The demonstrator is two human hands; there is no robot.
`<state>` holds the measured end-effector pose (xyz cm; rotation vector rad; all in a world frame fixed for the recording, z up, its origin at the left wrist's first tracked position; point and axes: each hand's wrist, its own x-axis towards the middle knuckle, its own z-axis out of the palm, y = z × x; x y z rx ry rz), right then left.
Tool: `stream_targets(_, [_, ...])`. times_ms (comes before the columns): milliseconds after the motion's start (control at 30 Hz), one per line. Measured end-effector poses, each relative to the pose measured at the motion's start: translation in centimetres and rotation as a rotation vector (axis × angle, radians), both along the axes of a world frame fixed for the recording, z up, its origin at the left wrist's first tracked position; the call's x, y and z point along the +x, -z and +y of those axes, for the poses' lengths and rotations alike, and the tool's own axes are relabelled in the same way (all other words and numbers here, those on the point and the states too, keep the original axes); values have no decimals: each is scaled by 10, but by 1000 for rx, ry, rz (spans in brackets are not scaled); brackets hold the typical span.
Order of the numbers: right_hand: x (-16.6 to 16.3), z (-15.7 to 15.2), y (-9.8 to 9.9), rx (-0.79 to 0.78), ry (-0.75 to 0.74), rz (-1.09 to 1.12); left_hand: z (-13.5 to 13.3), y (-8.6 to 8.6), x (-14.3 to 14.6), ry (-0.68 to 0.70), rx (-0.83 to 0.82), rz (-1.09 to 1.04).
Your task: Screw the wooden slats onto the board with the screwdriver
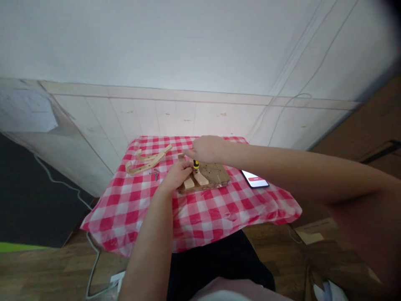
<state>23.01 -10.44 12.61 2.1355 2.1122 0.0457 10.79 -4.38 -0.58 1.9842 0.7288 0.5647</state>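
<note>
Screwdriver, yellow-and-black, held by the right hand, stands nearly upright over the brown rectangular wooden board, working end down! Left hand touches pale wooden pieces there, grip and fastening unclear; left of the board, curved pale-wood hooks and grey metal screws look unused.

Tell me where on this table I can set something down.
Bare cloth lies between the board and the cloth's front edge, and left of the left forearm, nearer than the screws. Crowded: the board, with the left hand and right hand, and around the wooden hooks.
</note>
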Motion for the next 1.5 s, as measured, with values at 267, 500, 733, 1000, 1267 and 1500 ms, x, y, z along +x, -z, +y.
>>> stream_targets(267, [17,-17,9,179,-142,108,2,1,4,-31,8,-67])
stream_targets(500, [37,-28,-3,445,-15,400,-3,0,6,-434,207,-113])
stream_targets(733, [72,-4,64,335,196,776,7,9,3,-762,360,-63])
stream_targets(1000, [78,5,117,462,210,961,18,24,7,-647,172,-80])
stream_targets(1267, [78,-2,127,437,148,1113,22,23,14,-527,0,-239])
stream_targets(1500, [85,3,127,608,217,1215,7,12,7,-333,-184,-277])
